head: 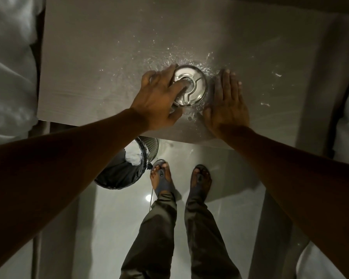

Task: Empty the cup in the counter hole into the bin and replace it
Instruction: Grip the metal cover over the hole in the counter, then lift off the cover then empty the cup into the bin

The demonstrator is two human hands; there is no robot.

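The steel cup (190,86) sits in its hole in the table (101,63), ringed by white crumbs and powder. The left hand (159,97) curls over the cup's left rim, a finger pressing into the central opening of its lid; whether it truly grips is hard to tell. The right hand (227,101) lies open and flat on the table just right of the cup. The lined bin (127,168) stands on the floor below the cup, partly under the table edge. A one-finger hook could slip on lifting, tipping waste onto the table or floor.

left hand (159,99) on steel cup (190,85) | right hand (227,105) flat on counter (109,57) | bin (127,168) below
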